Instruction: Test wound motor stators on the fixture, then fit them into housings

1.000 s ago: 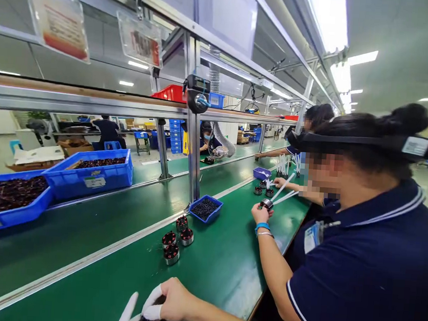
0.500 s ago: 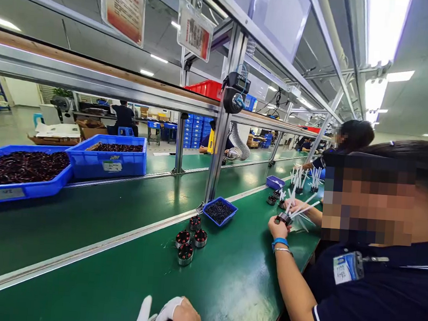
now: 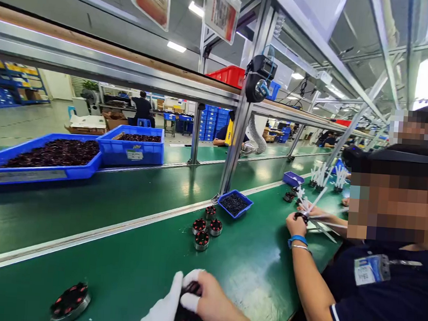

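My left hand, in a white glove, and my right hand, bare with white covers on the fingertips, meet at the bottom edge of the view. Both are closed around a small dark round motor stator, which the fingers mostly hide. They hold it just above the green work mat. Another stator with red-tipped windings lies on the mat to the left. A cluster of several stators stands farther ahead.
A small blue tray of dark parts sits by an upright post. Two large blue bins stand on the far belt. A co-worker in a navy shirt sits close on my right, their hand on a part with white tubes.
The view has swung left and down. My hands show more fully, still on the stator. The stator at the lower left has come into view. The co-worker keeps working.
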The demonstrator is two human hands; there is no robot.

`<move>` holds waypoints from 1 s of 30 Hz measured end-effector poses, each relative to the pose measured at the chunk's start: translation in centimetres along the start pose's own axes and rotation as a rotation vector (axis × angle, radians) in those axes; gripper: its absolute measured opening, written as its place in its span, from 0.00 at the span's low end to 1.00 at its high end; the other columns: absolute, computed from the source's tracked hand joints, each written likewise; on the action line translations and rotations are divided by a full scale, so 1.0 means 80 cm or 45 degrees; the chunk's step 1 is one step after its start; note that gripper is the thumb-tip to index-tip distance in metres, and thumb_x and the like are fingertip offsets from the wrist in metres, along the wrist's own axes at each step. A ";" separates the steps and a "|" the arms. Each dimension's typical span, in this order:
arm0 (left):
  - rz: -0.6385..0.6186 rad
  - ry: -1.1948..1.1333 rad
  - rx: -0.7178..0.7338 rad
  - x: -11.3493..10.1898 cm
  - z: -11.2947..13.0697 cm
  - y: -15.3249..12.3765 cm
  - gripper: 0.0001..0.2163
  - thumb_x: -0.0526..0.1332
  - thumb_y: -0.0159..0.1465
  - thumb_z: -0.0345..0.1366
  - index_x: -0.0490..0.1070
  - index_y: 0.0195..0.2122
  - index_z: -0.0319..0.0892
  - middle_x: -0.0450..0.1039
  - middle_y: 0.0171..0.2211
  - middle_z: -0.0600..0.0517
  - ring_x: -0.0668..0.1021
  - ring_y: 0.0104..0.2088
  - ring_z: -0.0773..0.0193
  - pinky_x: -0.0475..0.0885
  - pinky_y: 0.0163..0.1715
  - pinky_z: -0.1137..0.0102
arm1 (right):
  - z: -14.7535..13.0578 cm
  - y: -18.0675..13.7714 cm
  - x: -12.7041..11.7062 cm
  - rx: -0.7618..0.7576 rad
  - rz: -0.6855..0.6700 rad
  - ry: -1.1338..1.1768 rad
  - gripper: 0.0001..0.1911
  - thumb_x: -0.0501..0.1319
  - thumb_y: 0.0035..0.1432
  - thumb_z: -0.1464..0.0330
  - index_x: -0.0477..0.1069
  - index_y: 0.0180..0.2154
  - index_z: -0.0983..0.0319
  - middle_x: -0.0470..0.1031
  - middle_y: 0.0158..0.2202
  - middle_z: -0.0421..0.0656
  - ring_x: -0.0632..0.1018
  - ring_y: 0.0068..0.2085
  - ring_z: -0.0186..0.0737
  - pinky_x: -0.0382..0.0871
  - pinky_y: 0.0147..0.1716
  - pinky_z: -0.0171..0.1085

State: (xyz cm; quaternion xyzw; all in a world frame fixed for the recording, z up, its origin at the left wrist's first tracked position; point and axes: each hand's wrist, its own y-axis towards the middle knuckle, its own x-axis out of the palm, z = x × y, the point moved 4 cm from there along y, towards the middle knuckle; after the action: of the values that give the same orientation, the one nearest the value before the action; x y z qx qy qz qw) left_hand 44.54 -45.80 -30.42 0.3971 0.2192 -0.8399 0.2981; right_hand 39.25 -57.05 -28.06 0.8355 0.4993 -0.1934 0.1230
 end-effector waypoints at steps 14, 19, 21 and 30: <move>0.332 0.290 -0.388 -0.194 -0.120 -0.005 0.30 0.58 0.49 0.42 0.59 0.53 0.36 0.60 0.54 0.37 0.65 0.53 0.44 0.65 0.45 0.58 | 0.057 0.219 -0.272 0.351 0.372 -1.157 0.11 0.57 0.49 0.75 0.74 0.36 0.69 0.74 0.37 0.57 0.74 0.42 0.53 0.66 0.40 0.44; 0.161 0.170 -0.320 -0.175 -0.129 -0.010 0.10 0.55 0.50 0.39 0.67 0.32 0.42 0.71 0.32 0.49 0.73 0.32 0.60 0.64 0.31 0.69 | 0.079 0.228 -0.270 0.386 0.337 -1.230 0.11 0.54 0.51 0.77 0.73 0.35 0.70 0.73 0.38 0.60 0.74 0.43 0.56 0.66 0.38 0.44; 0.176 0.154 -0.246 -0.158 -0.103 -0.008 0.10 0.56 0.50 0.38 0.67 0.33 0.43 0.71 0.33 0.50 0.72 0.33 0.61 0.63 0.32 0.69 | 0.081 0.229 -0.271 0.399 0.356 -1.230 0.11 0.53 0.50 0.77 0.73 0.34 0.70 0.73 0.38 0.60 0.74 0.42 0.55 0.66 0.38 0.44; -0.202 0.111 0.093 -0.079 0.005 -0.008 0.15 0.63 0.43 0.48 0.70 0.28 0.44 0.67 0.32 0.52 0.69 0.34 0.60 0.62 0.30 0.69 | 0.064 0.223 -0.280 0.374 0.551 -1.051 0.13 0.57 0.46 0.74 0.74 0.35 0.65 0.75 0.36 0.53 0.75 0.41 0.51 0.67 0.39 0.42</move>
State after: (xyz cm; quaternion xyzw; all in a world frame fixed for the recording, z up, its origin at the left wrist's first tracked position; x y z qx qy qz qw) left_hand 47.09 -43.53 -25.07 0.4252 0.2319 -0.8502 0.2062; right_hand 44.40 -85.10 -22.42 0.7822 0.1910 -0.5470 0.2290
